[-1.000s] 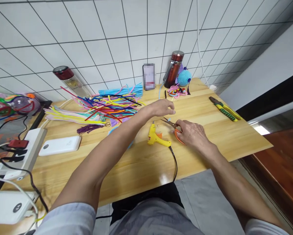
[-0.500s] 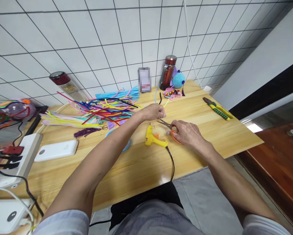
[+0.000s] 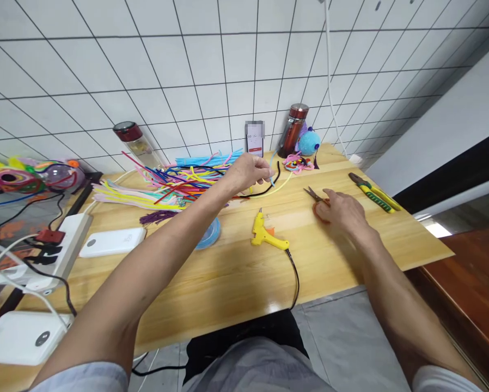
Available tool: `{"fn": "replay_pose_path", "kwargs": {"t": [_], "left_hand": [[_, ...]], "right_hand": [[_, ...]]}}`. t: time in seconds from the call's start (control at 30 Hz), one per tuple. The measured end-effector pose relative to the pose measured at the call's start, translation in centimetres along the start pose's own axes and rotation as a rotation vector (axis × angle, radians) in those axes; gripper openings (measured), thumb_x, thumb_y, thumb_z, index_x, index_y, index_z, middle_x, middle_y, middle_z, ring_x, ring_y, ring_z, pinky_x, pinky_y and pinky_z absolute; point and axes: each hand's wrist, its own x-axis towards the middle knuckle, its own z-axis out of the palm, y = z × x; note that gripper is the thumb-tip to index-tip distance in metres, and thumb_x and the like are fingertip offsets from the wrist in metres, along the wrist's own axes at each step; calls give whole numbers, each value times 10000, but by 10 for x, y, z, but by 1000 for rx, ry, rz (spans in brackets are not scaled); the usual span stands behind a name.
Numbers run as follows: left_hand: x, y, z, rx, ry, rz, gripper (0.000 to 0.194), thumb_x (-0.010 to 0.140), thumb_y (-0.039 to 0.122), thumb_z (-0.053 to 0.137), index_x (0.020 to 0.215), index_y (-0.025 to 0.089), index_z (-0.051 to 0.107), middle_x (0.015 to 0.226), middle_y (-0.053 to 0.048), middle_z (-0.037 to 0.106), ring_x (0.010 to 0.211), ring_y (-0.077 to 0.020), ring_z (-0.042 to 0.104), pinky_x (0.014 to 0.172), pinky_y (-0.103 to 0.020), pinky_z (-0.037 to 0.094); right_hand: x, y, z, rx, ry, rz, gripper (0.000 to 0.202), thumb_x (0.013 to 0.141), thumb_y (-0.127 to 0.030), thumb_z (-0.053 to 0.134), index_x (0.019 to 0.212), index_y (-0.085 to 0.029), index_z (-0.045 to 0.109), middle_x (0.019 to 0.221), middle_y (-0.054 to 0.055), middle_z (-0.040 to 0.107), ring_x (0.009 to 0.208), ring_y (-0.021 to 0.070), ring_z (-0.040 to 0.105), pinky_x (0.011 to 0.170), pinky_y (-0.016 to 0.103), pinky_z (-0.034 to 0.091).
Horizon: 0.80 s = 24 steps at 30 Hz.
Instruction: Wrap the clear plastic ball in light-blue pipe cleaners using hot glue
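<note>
My left hand [image 3: 249, 173] is above the table near the pile of pipe cleaners [image 3: 187, 177], its fingers pinched on a short light blue pipe cleaner [image 3: 273, 178]. A yellow pipe cleaner [image 3: 280, 188] and a black one [image 3: 276, 177] lie on the wood close by. Farther right, my right hand [image 3: 346, 212] is low over the table, closed on the orange handles of a pair of scissors [image 3: 312, 194]. The blades point away to the left and look slightly apart. Between my hands, nearer to me, a yellow hot glue gun [image 3: 263, 233] rests on the table.
Pliers [image 3: 373, 193] lie at the right. Against the wall stand a red thermos [image 3: 293, 130], a phone [image 3: 255, 142] and a leaning bottle [image 3: 136, 142]. A blue ball ornament [image 3: 309, 142] sits beside the thermos. A power strip [image 3: 60, 250] and cables occupy the left.
My right hand has moved right with the scissors, away from my left hand. The left hand has lifted toward the phone, still pinching the blue pipe cleaner. The camera view has shifted slightly.
</note>
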Motion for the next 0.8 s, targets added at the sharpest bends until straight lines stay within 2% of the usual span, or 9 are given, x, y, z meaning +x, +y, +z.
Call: {"fn": "replay_pose_path", "kwargs": {"t": [0.07,0.13,0.23,0.33,0.43,0.53,0.6,0.7,0.8], "left_hand": [[-12,6,3,-39,0,-13,131,848,185,745,718,180,741,731,-55,796,595,-135,658,487,-203,415],[-24,9,8,-55,12,-16,110,864,156,730,756,179,726,731,-47,800,613,-137,684,521,-207,449],[-41,10,16,-10,57,7,68,885,137,706,833,178,723,733,-28,797,642,-147,710,598,-231,496],[-59,10,20,148,123,74,80,879,110,700,883,178,742,751,-19,792,709,-172,734,679,-265,507],[-75,7,18,282,168,137,154,869,66,674,928,180,760,793,-20,801,775,-185,749,738,-284,501],[-88,0,14,297,183,156,185,889,69,636,949,195,757,822,-16,805,794,-184,750,731,-282,499],[-94,-7,12,248,191,141,177,899,89,622,946,207,745,836,-10,807,806,-183,757,733,-278,509],[-102,-17,9,96,178,82,151,926,132,613,994,214,720,873,-10,822,835,-179,783,767,-273,547],[-120,-24,-4,-20,203,47,151,956,196,630,1088,217,702,910,-17,839,857,-180,795,802,-277,570]], "right_hand": [[-11,-19,-5,218,153,-121,452,983,-347,578,1376,-157,698,1379,197,763,1247,352,731,1049,479,548],[-25,-44,-11,478,253,-285,384,967,-394,629,1286,-198,716,1323,140,792,1144,299,765,1022,452,580],[-41,-83,-19,667,301,-419,282,958,-441,674,1137,-228,721,1161,93,820,990,254,774,924,409,605],[-46,-110,-21,763,303,-488,187,978,-415,657,1019,-237,699,985,57,808,857,214,754,846,365,597],[-42,-121,-18,802,273,-506,143,973,-378,642,981,-237,669,901,42,788,795,199,733,801,346,583],[-39,-125,-13,797,185,-546,137,971,-343,618,1048,-235,654,898,32,779,806,196,731,780,328,574],[-39,-128,-10,760,149,-602,179,974,-317,599,1121,-229,651,911,31,771,816,197,724,779,324,567],[-40,-134,-4,677,169,-689,244,992,-281,537,1195,-217,657,956,62,763,862,217,718,818,349,565],[-40,-137,-2,602,210,-733,289,1014,-258,460,1172,-211,697,1029,113,757,978,256,716,909,398,558]]}}
